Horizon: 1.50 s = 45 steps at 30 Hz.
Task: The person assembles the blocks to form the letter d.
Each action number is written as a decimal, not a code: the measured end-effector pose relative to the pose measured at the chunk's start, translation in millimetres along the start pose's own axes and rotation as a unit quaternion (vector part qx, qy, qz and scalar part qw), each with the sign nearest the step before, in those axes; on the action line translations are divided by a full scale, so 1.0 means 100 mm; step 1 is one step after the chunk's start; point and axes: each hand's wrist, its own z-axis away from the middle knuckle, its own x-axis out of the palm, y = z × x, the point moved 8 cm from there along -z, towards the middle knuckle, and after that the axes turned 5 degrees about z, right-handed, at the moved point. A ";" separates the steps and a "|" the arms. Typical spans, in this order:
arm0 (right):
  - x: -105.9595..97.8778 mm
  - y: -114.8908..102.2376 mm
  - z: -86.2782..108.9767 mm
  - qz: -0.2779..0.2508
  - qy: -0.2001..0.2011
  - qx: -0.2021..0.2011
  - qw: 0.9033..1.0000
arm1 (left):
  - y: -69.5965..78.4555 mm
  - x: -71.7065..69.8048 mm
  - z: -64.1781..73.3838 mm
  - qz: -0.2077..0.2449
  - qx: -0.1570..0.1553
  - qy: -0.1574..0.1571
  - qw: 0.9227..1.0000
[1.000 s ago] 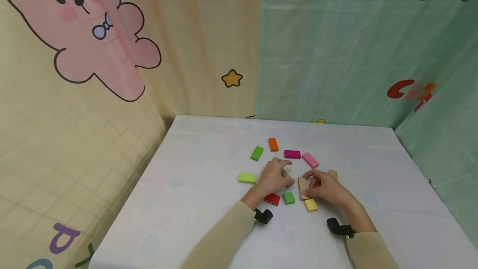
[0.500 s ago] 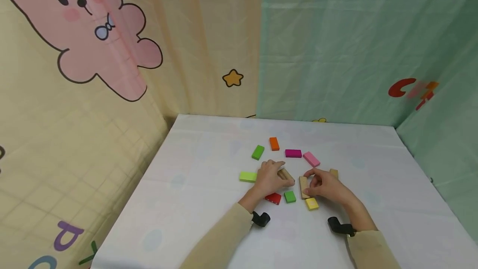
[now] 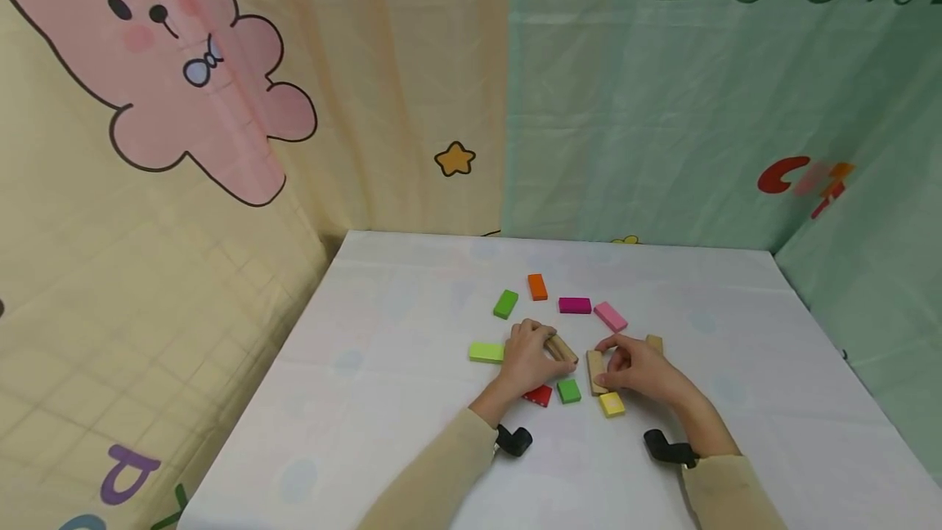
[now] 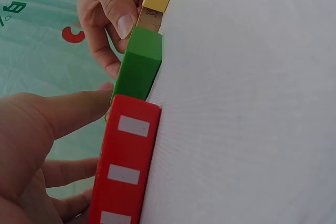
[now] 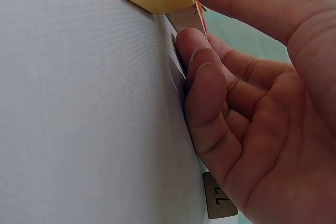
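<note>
Both left hand point(image 3: 526, 356) and right hand point(image 3: 643, 368): wooden blocks point(image 3: 593, 368) between fingers point(image 3: 612, 340) in a pinch

Left sleeve point(image 3: 434, 477) and right sleeve point(image 3: 732, 493) long, plain beige, ending near wrists. At each cuff, small black bent housing, outer end rounded: left wrist unit point(image 3: 514, 442), right wrist unit point(image 3: 668, 449). Left grip point(image 3: 524, 358), right grip point(image 3: 642, 367) bare.

On the table point(image 3: 412, 432), blocks point(image 3: 575, 306) lie behind, before and between the hands point(image 3: 524, 355)
</note>
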 end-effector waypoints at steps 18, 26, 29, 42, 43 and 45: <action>0.01 -0.03 0.01 -0.006 0.000 0.005 1.000 | -0.03 0.00 -0.03 -0.015 0.009 -0.020 1.000; -0.03 -0.04 0.02 0.010 0.002 0.001 1.000 | -0.06 0.00 -0.07 0.009 0.018 -0.045 0.999; -0.06 -0.05 0.04 0.014 0.005 -0.004 1.000 | -0.06 0.00 -0.07 0.021 0.015 -0.046 0.999; -0.44 0.00 0.12 0.013 0.080 -0.016 0.997 | 0.11 0.02 0.00 0.026 0.062 -0.024 0.997; -0.48 0.02 0.14 0.014 0.091 -0.014 0.996 | 0.13 0.02 0.01 0.022 0.067 -0.025 0.997; -0.55 0.07 0.17 0.023 0.112 -0.007 0.993 | 0.18 0.03 0.03 0.017 0.078 -0.029 0.996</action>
